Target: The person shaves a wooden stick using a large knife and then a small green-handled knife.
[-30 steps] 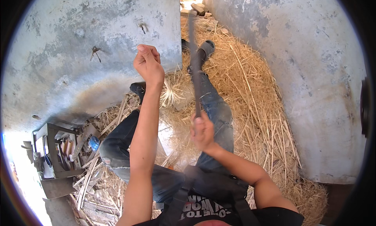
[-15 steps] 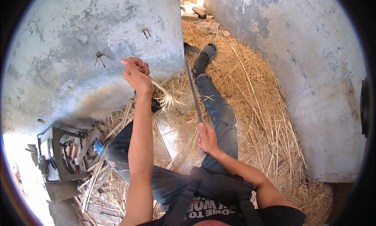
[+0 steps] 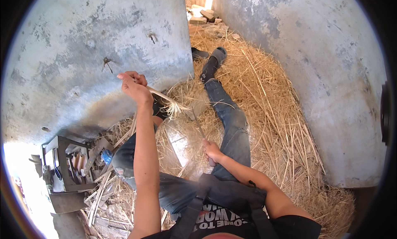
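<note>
My left hand (image 3: 135,87) grips a pale stick (image 3: 159,93), which slants down to the right and ends in a curly frayed tuft (image 3: 177,109) above the litter between my legs. My right hand (image 3: 212,151) is wrapped round the handle of a long, thin blade (image 3: 197,124), its tip near the tuft; I cannot tell if they touch. My jeans-clad legs (image 3: 226,110) hem in the space, and a stained grey wall (image 3: 95,40) rises close beyond my left hand. Another worn wall (image 3: 322,73) bounds the right, past a thick spread of straw (image 3: 273,115). Bricks (image 3: 202,19) lie at the far gap. At lower left, a dark frame (image 3: 66,164) stands beside a crumpled blue plastic piece (image 3: 106,156).
</note>
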`<state>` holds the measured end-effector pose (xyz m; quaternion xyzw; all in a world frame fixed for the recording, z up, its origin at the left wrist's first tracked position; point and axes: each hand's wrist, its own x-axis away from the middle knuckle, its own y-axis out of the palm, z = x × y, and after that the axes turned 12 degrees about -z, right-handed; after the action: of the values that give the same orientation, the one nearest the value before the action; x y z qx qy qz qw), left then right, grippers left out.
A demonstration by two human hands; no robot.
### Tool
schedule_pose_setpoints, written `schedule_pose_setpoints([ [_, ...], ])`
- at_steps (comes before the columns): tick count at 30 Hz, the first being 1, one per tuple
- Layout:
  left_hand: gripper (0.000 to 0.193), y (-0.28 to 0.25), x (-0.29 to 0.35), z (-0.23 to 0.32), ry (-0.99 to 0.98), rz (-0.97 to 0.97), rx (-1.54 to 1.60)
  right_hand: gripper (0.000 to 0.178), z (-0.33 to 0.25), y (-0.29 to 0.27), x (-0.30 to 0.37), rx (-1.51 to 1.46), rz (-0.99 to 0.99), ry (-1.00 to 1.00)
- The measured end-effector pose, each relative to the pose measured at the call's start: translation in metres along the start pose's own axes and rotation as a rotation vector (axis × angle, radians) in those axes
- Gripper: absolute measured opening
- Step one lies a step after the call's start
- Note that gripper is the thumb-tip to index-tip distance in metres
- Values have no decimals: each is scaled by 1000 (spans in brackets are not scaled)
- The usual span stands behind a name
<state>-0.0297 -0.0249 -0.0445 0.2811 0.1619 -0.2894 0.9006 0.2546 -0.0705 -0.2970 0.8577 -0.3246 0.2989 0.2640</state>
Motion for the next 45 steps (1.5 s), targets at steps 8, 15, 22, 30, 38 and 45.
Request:
schedule_pose_setpoints([
  [8,63,-3,6,4,-1,11,28,46,37,-3,-20,436,163,-415],
  [15,55,-20,5,53,49,222,191,46,23,-11,-13,-49,38,66],
  [22,55,-117,16,138,159,335,410,36,-32,-7,14,-379,101,-264],
  [30,40,-185,80,33,-135,530,964,32,-184,-29,72,-505,88,-868],
  [38,78,-148,166,-58,-686,237,1167,25,-236,-44,103,-525,47,-1125],
  [45,52,-72,234,-14,-1144,-705,-195,24,-202,-22,108,-371,103,-1003],
])
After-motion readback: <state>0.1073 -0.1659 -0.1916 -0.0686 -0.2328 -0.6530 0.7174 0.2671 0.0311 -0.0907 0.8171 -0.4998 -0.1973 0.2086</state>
